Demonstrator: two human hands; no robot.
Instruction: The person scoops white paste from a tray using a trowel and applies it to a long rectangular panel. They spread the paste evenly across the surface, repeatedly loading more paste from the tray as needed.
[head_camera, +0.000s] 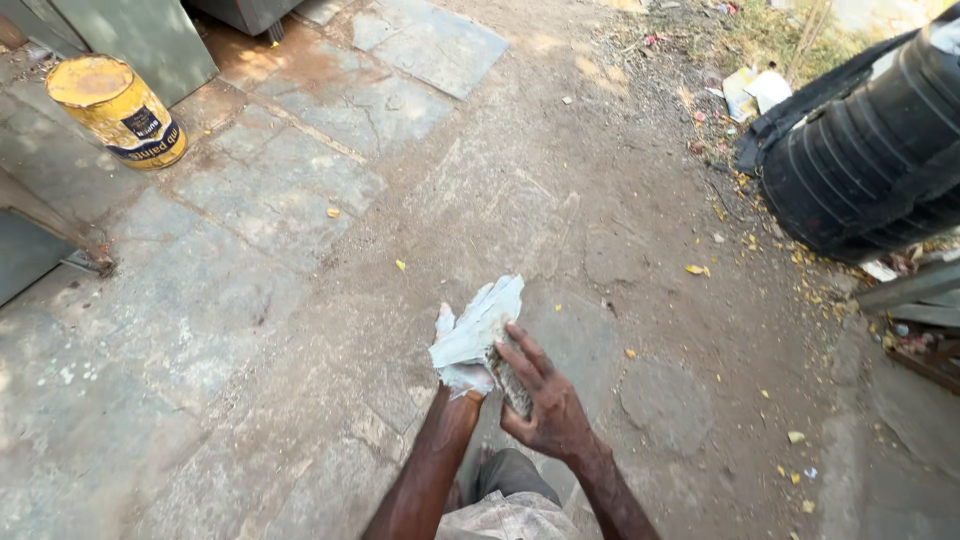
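My left hand (460, 385) is mostly hidden under a crumpled white cloth (478, 330) that it grips in front of me. My right hand (545, 400) is beside it, fingers spread over a small grey speckled object (513, 385) pressed against the cloth. What that object is cannot be made out. Both forearms reach up from the bottom of the head view, above my knee in grey trousers (505, 475).
Dusty stone paving (280, 190) and bare dirt lie below. A rusty yellow tin can (118, 108) stands at the upper left by a grey metal panel (140, 35). A large black ribbed tank (870, 150) lies at the right, with litter and dry leaves around it.
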